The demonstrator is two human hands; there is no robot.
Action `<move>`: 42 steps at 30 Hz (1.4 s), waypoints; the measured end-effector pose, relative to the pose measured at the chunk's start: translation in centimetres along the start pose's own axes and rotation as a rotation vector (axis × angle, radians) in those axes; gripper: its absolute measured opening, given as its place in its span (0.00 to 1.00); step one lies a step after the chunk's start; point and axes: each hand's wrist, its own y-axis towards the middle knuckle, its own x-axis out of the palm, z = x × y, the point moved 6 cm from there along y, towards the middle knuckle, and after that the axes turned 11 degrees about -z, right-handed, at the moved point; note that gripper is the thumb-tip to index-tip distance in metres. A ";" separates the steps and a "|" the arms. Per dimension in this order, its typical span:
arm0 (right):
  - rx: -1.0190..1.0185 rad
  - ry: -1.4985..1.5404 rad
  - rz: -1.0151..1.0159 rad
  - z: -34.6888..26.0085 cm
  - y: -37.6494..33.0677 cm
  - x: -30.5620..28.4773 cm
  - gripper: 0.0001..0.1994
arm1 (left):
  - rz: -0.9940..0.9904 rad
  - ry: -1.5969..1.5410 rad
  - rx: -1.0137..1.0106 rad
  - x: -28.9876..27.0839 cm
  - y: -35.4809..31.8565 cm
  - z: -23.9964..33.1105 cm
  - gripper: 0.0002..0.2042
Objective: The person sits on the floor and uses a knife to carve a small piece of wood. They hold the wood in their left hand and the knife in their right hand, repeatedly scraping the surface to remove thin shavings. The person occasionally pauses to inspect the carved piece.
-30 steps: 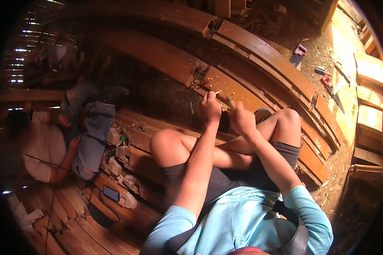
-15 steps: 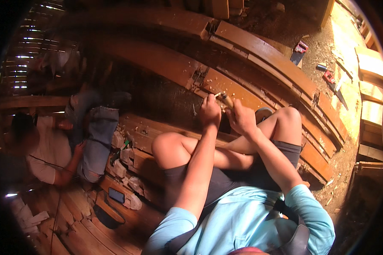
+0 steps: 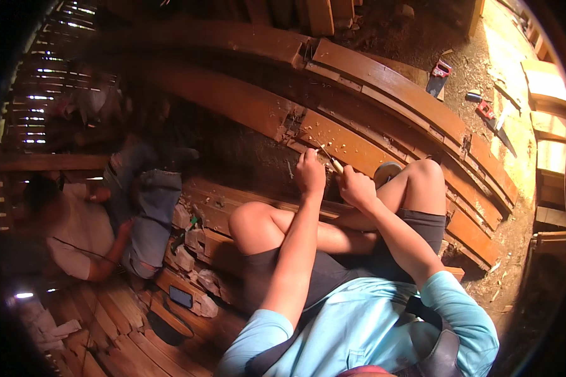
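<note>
My left hand (image 3: 310, 173) is closed round a small pale piece of wood (image 3: 319, 149), of which only the tip shows past the fingers. Close by on the right, my right hand (image 3: 357, 188) grips a thin-bladed tool by its light wooden handle (image 3: 338, 166). Its narrow dark blade slants up and left toward the wood piece; whether it is a knife or a chisel cannot be made out. Both hands are over my crossed legs, before a long brown beam (image 3: 349, 139) strewn with pale wood shavings.
Another person (image 3: 82, 220) sits at the left, in torn jeans. A phone (image 3: 181, 296) lies among wood blocks near a dark strapped case (image 3: 168, 327). Beyond the beams are two red-handled saws (image 3: 439, 78) and a dark cylinder (image 3: 473, 97) on the sawdust-covered ground.
My right hand has drawn slightly down with the tool, so its blade now shows beside the left hand. My left hand has shifted only a little. The whole view has turned slightly.
</note>
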 end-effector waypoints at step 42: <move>-0.183 0.196 0.170 -2.3 -1.2 -3.3 0.15 | -0.022 0.017 -0.004 -0.1 0.2 0.2 0.07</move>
